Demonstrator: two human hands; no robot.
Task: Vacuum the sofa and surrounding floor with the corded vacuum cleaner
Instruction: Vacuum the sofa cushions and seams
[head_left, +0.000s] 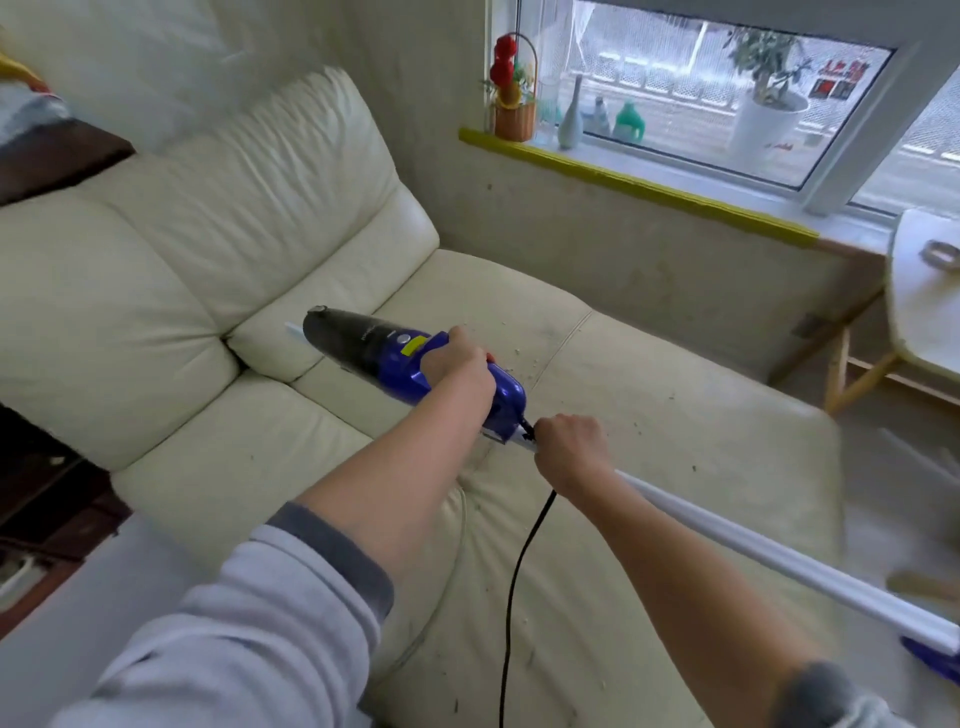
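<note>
At mid-frame, over the seat: left hand (457, 364) wrapped round the grip of the blue vacuum (415, 358), body held above the cushion, dark nose aimed far-left at the crease where seat meets backrest. A thin white nozzle (292, 330) shows at the tip, just reaching that crease. Right hand (571, 447) clenched round the near end of the vacuum, at the white tube (779, 556) where the black cord (519, 566) comes out; tube runs off to the near right, cord drops toward the near edge of the seat.

Sofa (208, 260) is cream leather, and crumbs (514, 358) lie scattered on the cushion just right of the vacuum, with more specks nearer and farther right.

Judgement: crevice pass under way; much of the seat looks undone, floor not yet begun.

To do it well:
- Keep the nozzle low and drag slowly along the crease, not across it.
- Then work rightward in overlapping strokes through the crumb patch.
- Let the right hand steady the rear and keep the cord off the cushion, so it doesn't drag grit back over cleaned leather.
</note>
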